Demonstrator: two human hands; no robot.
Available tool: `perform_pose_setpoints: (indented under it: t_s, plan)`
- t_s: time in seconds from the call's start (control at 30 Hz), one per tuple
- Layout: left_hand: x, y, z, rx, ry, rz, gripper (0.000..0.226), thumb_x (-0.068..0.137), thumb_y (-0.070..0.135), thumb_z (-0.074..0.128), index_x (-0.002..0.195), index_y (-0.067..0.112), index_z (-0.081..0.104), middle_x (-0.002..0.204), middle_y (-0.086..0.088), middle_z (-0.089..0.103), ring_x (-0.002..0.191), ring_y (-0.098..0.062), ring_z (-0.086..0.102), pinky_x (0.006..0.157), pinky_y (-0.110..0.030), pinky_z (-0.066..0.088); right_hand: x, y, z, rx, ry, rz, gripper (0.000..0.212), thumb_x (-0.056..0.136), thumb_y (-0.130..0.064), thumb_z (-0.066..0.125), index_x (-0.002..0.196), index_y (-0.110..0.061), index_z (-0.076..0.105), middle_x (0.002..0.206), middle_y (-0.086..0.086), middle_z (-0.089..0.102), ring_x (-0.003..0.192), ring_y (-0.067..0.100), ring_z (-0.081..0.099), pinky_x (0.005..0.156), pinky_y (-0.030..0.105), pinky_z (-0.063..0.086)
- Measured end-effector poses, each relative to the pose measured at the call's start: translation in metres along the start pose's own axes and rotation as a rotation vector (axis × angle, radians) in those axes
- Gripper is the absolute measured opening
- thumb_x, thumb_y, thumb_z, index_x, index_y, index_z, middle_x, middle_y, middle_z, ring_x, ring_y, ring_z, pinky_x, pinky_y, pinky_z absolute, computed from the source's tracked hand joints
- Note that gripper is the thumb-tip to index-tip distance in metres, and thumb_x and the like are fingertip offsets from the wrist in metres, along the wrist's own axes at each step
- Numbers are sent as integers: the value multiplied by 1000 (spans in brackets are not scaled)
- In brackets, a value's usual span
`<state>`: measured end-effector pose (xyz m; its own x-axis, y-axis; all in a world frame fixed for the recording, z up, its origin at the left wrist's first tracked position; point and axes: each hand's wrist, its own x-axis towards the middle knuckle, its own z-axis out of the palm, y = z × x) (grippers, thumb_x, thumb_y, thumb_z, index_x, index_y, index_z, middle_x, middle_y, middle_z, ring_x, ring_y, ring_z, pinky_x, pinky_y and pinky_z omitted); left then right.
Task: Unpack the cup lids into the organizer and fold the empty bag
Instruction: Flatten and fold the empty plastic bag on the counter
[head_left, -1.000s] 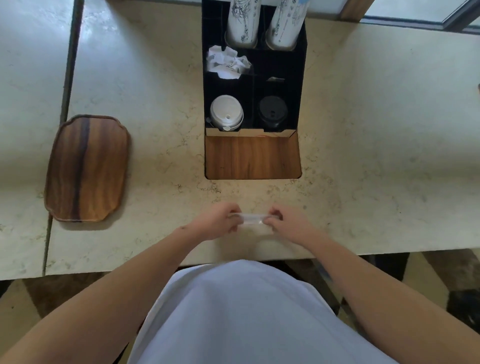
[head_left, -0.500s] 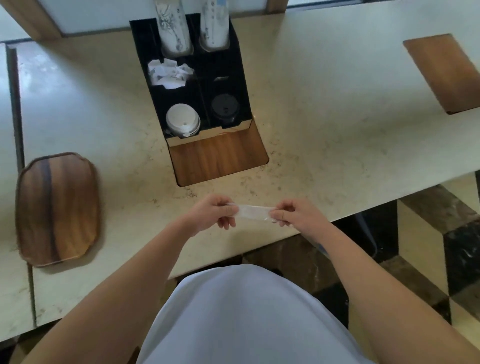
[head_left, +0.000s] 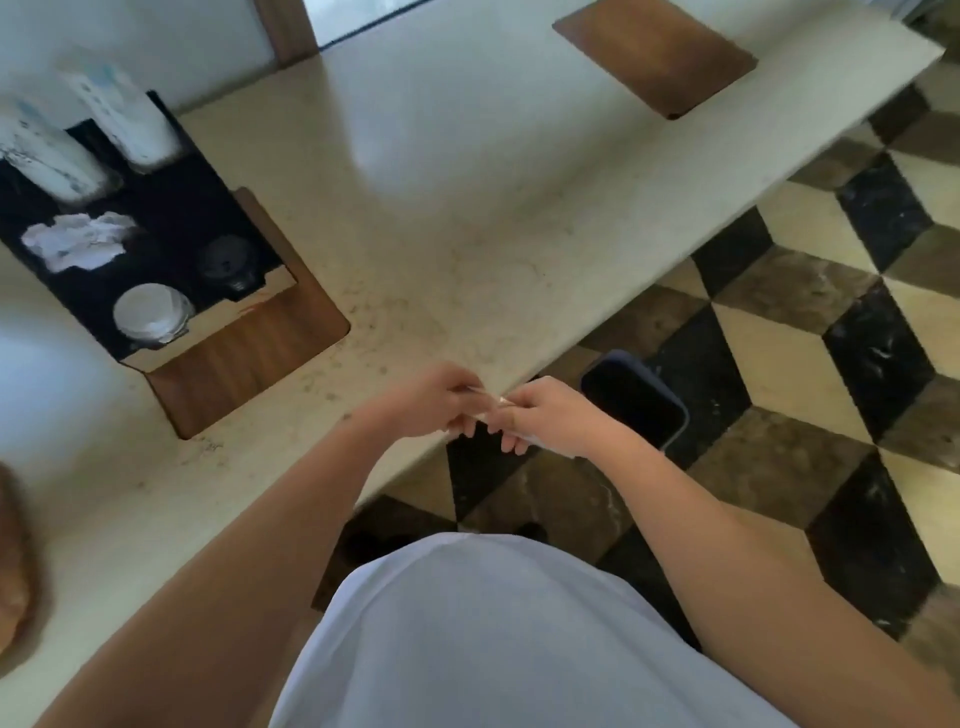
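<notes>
My left hand (head_left: 426, 402) and my right hand (head_left: 545, 421) meet at the counter's near edge, both pinching a small folded clear plastic bag (head_left: 488, 402) between them. Most of the bag is hidden by my fingers. The black organizer (head_left: 171, 208) stands at the far left of the counter on a wooden base. Its front compartments hold a stack of white lids (head_left: 150, 314) and a stack of black lids (head_left: 228, 262). Crumpled white paper (head_left: 78, 244) fills a middle compartment. Two sleeves of paper cups (head_left: 122, 119) stand at its back.
A wooden tray (head_left: 657, 54) lies at the far right of the beige stone counter (head_left: 467, 208). Another wooden tray (head_left: 13, 566) shows at the left edge. Below the counter's edge a dark bin (head_left: 631, 397) stands on the chequered floor.
The view has swung to the right and the organizer now sits at the left. My hands have come closer together, and the bag between them is shorter than before.
</notes>
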<state>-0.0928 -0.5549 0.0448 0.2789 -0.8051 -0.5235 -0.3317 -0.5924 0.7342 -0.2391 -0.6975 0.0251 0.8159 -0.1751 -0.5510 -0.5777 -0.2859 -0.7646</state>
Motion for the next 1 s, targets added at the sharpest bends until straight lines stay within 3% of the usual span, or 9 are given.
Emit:
perform_pose_setpoints:
  t_s: [0.1, 0.37, 0.57, 0.67, 0.87, 1.0]
  plan:
    - [24, 11, 24, -34, -71, -1, 16, 101, 19, 58, 91, 18, 71, 73, -4, 73, 62, -12, 62, 62, -24, 50, -27, 35, -19, 74, 38, 1, 17, 97, -40, 62, 96, -29, 75, 79, -12, 76, 73, 6, 73, 57, 5, 49]
    - [90, 57, 52, 127, -252, 52, 23, 102, 20, 59, 83, 23, 71, 61, 4, 66, 54, -8, 53, 61, -23, 44, -86, 120, -61, 325, 196, 86, 13, 97, -36, 65, 95, -30, 76, 85, -10, 77, 72, 5, 70, 64, 14, 54]
    - [161, 95, 66, 222, -314, 80, 26, 104, 23, 55, 85, 25, 72, 66, 0, 68, 58, -12, 56, 65, -23, 48, -96, 157, -83, 456, 481, 212, 11, 98, -32, 65, 103, -28, 74, 77, -17, 75, 64, -1, 67, 50, 2, 42]
    - [199, 114, 80, 242, -371, 131, 26, 105, 28, 52, 88, 24, 71, 68, 1, 68, 57, -7, 56, 63, -19, 48, -98, 172, -99, 512, 606, 304, 10, 97, -31, 66, 105, -29, 72, 81, -15, 76, 65, 0, 68, 51, 3, 43]
    - [270, 152, 103, 42, -503, 7, 20, 104, 30, 55, 101, 21, 73, 69, 2, 63, 59, -10, 55, 61, -19, 46, -98, 183, -127, 767, 795, 490, 10, 99, -32, 64, 101, -26, 71, 84, -7, 78, 69, 8, 72, 62, 19, 54]
    - [301, 170, 122, -34, -587, -26, 27, 103, 32, 56, 87, 16, 71, 68, -2, 60, 58, -12, 53, 65, -28, 44, -95, 187, -140, 856, 899, 574, 15, 102, -28, 58, 108, -21, 70, 84, -6, 78, 70, 5, 71, 63, 17, 53]
